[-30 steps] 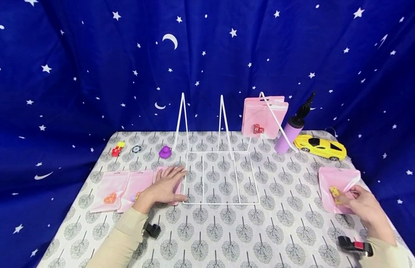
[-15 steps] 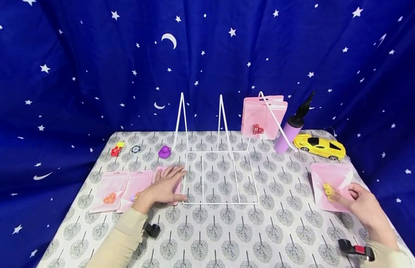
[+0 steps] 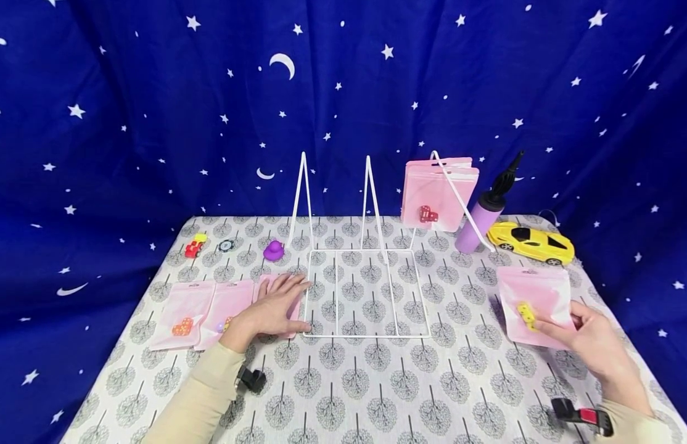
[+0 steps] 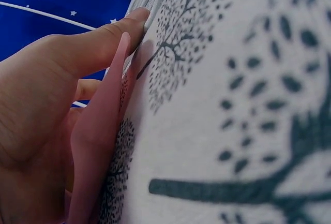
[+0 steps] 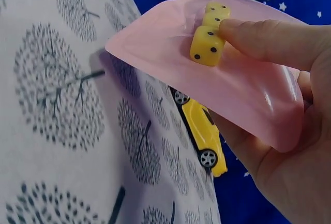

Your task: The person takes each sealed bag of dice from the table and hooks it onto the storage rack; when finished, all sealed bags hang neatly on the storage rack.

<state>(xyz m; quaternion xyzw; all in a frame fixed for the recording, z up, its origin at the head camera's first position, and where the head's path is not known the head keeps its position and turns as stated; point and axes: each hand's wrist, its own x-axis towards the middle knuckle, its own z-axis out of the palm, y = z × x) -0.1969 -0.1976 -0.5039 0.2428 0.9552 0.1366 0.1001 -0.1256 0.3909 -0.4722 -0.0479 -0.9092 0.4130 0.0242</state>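
My right hand [image 3: 596,339] grips a pink zip bag [image 3: 534,287] by its lower right side, thumb on top. Yellow dice [image 5: 208,45] show through its clear front in the right wrist view, beside the thumb tip. The bag is lifted and tilted above the cloth. My left hand [image 3: 268,311] lies with fingers spread over another pink bag [image 4: 95,136], its fingertips and thumb at the left edge of the white wire rack [image 3: 366,337]. Most of that bag is hidden under the hand. Pink bags [image 3: 440,185] hang on the rack's right arm, the front one with red dice [image 3: 428,214].
Two pink bags [image 3: 185,302] with small items lie left of my left hand. Behind them are a red-yellow toy [image 3: 196,245], a small dark disc [image 3: 226,245] and a purple duck [image 3: 274,250]. A purple pump [image 3: 479,225] and a yellow toy car [image 3: 531,242] stand back right.
My right hand has brought the bag with yellow dice leftward and slightly up, turning its face more towards the head camera. The left hand keeps its place by the rack.
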